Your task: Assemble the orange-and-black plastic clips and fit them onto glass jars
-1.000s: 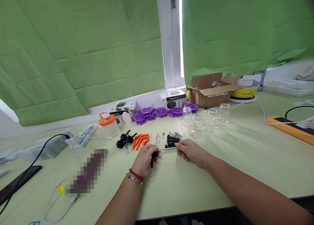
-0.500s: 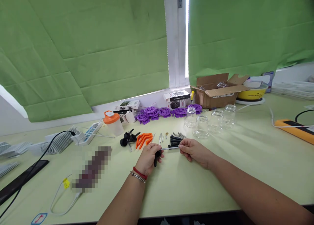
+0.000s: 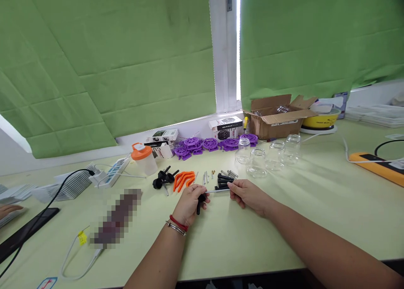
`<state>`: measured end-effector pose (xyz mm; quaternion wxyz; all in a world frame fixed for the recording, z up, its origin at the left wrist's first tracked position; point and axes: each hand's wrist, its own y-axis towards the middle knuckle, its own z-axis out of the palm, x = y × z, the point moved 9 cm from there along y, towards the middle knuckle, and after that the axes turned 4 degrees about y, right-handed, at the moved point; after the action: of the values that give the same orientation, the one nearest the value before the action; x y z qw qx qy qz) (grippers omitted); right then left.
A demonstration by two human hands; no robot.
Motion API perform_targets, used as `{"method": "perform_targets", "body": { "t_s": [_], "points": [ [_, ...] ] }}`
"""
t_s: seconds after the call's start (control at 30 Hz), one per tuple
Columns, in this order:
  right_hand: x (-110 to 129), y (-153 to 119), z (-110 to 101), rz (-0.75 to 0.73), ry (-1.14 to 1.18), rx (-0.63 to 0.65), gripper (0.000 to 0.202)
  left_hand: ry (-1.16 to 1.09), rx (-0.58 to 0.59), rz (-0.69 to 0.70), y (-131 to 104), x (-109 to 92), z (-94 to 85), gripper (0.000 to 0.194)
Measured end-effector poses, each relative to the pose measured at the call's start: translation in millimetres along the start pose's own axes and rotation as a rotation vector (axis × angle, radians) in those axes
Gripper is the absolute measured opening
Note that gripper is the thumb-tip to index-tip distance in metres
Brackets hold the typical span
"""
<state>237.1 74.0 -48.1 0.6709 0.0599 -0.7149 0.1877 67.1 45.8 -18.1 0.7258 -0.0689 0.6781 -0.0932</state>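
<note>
My left hand is closed round a black plastic part, which its fingers partly cover. From this part a thin metal rod runs right, nearly level, to my right hand, whose thumb and fingertips pinch its far end. Just behind the rod lies a pile of black tubular pieces with small springs. Orange hooked pieces, short metal pins and tiny brass bits lie beyond my left hand. More black parts with rods sit further left.
Upturned glass jars stand behind my right hand. Purple plastic discs, small printed boxes and an open cardboard box line the wall. An orange-lidded cup and power strip are left. Another person's hand shows at the left edge.
Another person's hand has come into view at the left edge. The view has shifted slightly; my hands keep the same hold on the black part and rod.
</note>
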Motion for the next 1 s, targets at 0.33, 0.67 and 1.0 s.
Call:
{"method": "perform_targets", "body": {
  "t_s": [0.33, 0.67, 1.0],
  "points": [
    [4.5, -0.5, 0.3, -0.034, 0.119, 0.028, 0.022, -0.006, 0.004, -0.009, 3.3, 3.3, -3.4, 0.011],
    [5.0, -1.5, -0.2, -0.002, 0.014, 0.008, 0.039, 0.008, 0.022, -0.011, 4.2, 6.1, -1.5, 0.009],
    [5.0, -1.5, 0.4, -0.036, 0.102, 0.035, 0.022, 0.008, 0.015, -0.005, 4.7, 5.1, -2.4, 0.011]
  ]
}}
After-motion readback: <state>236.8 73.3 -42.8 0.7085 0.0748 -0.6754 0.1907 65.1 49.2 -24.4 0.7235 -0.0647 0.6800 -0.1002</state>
